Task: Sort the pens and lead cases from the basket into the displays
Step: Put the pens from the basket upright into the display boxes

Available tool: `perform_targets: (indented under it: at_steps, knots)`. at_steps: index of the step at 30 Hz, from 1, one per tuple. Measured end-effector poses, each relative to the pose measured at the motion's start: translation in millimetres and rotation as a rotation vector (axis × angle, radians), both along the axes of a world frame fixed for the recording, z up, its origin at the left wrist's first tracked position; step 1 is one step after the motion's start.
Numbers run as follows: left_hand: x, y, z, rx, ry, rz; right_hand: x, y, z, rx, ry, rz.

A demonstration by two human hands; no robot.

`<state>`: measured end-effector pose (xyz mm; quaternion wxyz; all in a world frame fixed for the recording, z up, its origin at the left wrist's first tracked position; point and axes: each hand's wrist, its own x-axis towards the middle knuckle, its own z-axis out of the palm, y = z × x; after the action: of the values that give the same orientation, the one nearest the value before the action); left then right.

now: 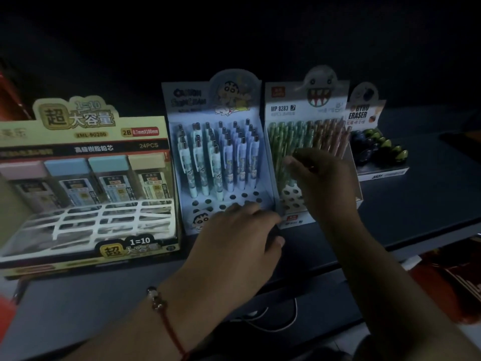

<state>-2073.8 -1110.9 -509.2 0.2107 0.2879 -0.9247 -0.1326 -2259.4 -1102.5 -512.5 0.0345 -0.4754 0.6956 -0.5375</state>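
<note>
A white cardboard cartoon pen display [216,157] stands in the middle of a dark table [429,194], its rear holes filled with upright white-and-blue clip pens [229,165] and its front holes bare. To the left of this display sits a cream-and-black lead case display box [88,194], with a rear row of clear lead cases with pink, blue, teal and tan caps [86,181] and a white plastic grid insert in front of them. Touching the cartoon display's right side is a white monster-topped pencil display [307,108] packed with green and orange pencils [307,136]; further right stands a small eraser display [374,142]. The left hand [239,235], a red cord bracelet [166,319] on its wrist, rests with fingers curled at the cartoon display's front edge; whether it holds anything cannot be told. The right hand [320,181] reaches into the pencil display, fingers bent among the pencils; what it pinches is unclear
</note>
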Motion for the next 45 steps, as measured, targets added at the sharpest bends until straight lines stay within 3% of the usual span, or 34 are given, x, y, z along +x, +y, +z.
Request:
perform_targets:
  at_steps: [12,16,20,23,27,33,36,42,45]
  knots:
    - [-2,-3,-4,-0.008,-0.032,0.009,-2,-5,-13,0.066,0.042,-0.049]
    - [-4,3,-4,0.003,-0.072,0.000,-4,19,-11,0.075,0.006,-0.023]
    - [-13,16,-1,0.021,-0.067,-0.034,-11,61,0,0.122,0.097,-0.047]
    - [-27,32,2,0.029,-0.067,-0.065,-17,98,6,0.248,0.147,-0.066]
    - [-62,66,8,-0.008,-0.088,-0.115,-31,138,13,0.621,0.302,-0.114]
    - [-122,145,5,0.056,-0.053,-0.361,-47,279,22,0.721,0.297,-0.358]
    - [-152,210,0,-0.016,-0.100,-0.520,-58,381,13,0.835,0.226,-0.525]
    - [-196,346,4,0.042,-0.146,-0.817,-65,552,-46,1.076,-0.004,-0.746]
    - [-214,409,-8,-0.055,-0.221,-0.955,-71,607,-94,1.152,-0.168,-0.769]
